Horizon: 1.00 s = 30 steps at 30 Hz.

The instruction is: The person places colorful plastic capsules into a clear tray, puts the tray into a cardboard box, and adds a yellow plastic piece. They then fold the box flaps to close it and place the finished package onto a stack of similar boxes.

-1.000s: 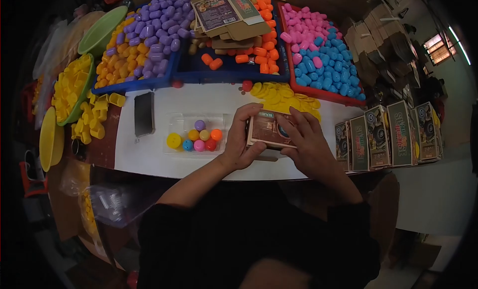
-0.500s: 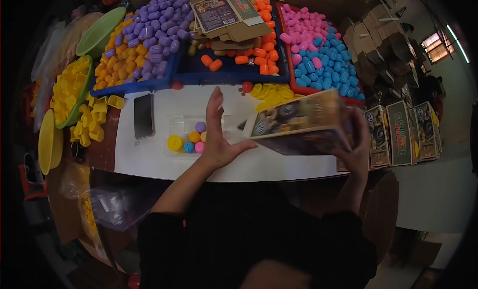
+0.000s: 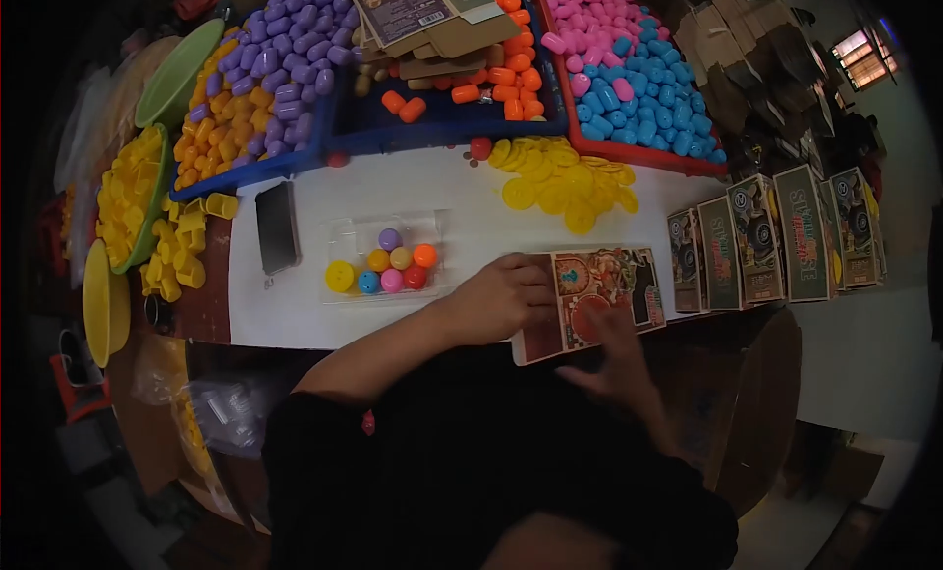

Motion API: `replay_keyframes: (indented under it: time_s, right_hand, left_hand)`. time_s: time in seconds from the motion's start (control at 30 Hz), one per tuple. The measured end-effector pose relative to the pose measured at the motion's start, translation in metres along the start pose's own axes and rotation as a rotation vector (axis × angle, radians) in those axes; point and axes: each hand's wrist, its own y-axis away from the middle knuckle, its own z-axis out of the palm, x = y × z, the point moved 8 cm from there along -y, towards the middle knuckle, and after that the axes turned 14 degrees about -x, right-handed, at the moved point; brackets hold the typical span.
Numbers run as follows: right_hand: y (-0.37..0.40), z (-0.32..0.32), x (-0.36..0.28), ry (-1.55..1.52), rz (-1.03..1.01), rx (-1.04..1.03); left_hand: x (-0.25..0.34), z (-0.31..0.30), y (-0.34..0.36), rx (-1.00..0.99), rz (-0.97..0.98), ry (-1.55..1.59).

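Observation:
A printed cardboard box (image 3: 609, 290) lies with its colourful face up at the front edge of the white table. My left hand (image 3: 501, 300) is at its left end, fingers bent over the flap side; what they grip is hard to make out. Over the box's near side, my right hand (image 3: 619, 359) is blurred, thumb and fingers apart. Left of the box, a clear plastic tray (image 3: 339, 229) holds several small coloured balls and a yellow disc (image 3: 339, 275). Yellow discs (image 3: 570, 182) are piled beyond the box.
A phone (image 3: 278, 228) lies at the left. Blue trays (image 3: 442, 138) and a red tray (image 3: 648, 157) of coloured capsules line the back, flattened cartons (image 3: 471, 34) on top. Several upright boxes (image 3: 758, 238) stand at right. Yellow pieces (image 3: 182, 241) and green bowls (image 3: 182, 74) are at left.
The box has been lowered from my right hand's raised hold onto the table edge, printed face up. My left hand has moved right onto its end. The right hand has spread its fingers, and the view has shifted.

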Motion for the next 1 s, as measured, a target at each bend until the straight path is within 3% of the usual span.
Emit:
replay_keyframes:
  time_s: [0.03, 0.13, 0.2, 0.27, 0.3, 0.37, 0.5, 0.67, 0.8, 1.0]
  right_hand:
    - [-0.010, 0.031, -0.008, 0.077, -0.005, -0.004]
    - [-0.025, 0.070, 0.000, 0.124, 0.042, 0.068]
    - [-0.039, 0.063, 0.004, 0.088, 0.100, 0.147]
    - [-0.052, 0.064, 0.012, -0.480, 0.187, -0.011]
    - [-0.059, 0.064, 0.005, -0.488, 0.190, -0.011]
    - [-0.076, 0.074, -0.014, -0.764, 0.146, -0.038]
    - [-0.095, 0.082, -0.029, -0.727, 0.070, -0.017]
    - [-0.099, 0.083, -0.031, -0.733, 0.042, -0.092]
    - [-0.104, 0.074, -0.045, -0.770, -0.020, -0.057]
    - [-0.129, 0.088, -0.071, -0.856, -0.051, -0.165]
  left_hand:
    - [0.001, 0.022, -0.008, -0.227, -0.049, -0.045]
    - [-0.003, 0.004, 0.002, -0.104, -0.091, -0.140]
    - [-0.035, -0.023, 0.042, -0.225, -0.402, -0.029]
    - [-0.080, -0.033, 0.099, -0.362, -0.791, -0.057]
    - [-0.088, -0.033, 0.115, -0.371, -0.791, -0.055]
    - [-0.108, -0.010, 0.153, -0.608, -0.974, -0.004]
    - [-0.113, -0.003, 0.167, -0.632, -0.993, 0.051]
    - [-0.106, -0.013, 0.172, -0.420, -0.878, 0.133]
    - [-0.097, -0.014, 0.156, -0.404, -0.815, 0.141]
    - [-0.096, -0.008, 0.155, -0.413, -0.717, 0.092]
